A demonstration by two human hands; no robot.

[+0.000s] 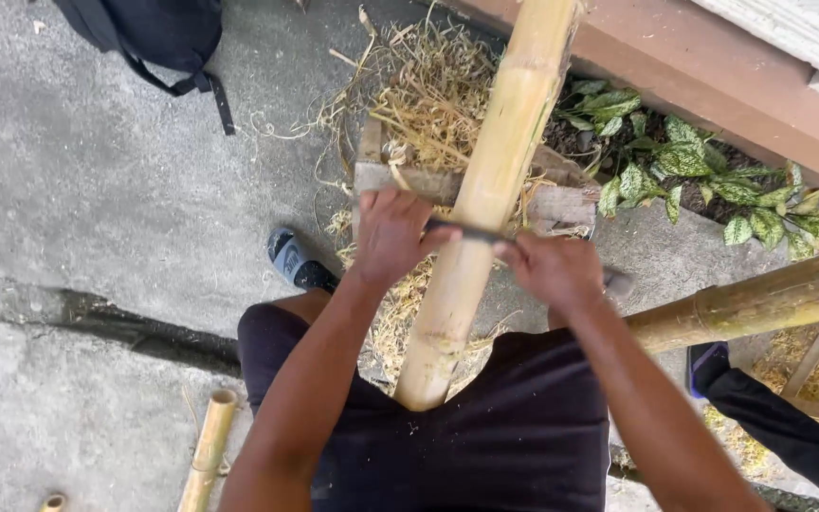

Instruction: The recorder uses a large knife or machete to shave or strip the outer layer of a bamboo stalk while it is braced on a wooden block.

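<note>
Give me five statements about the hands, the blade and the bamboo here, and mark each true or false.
1. Both hands grip one dark blade laid across the thick bamboo pole. True: the left hand and the right hand hold the blade at either side of the pole.
2. The pole rests on a metal vise. False: it leans on a worn wooden block.
3. Dry shavings lie piled beyond the block. True.
4. The ground is grass. False: it is grey concrete.
5. A thin bamboo piece lies at lower left. True.
</note>
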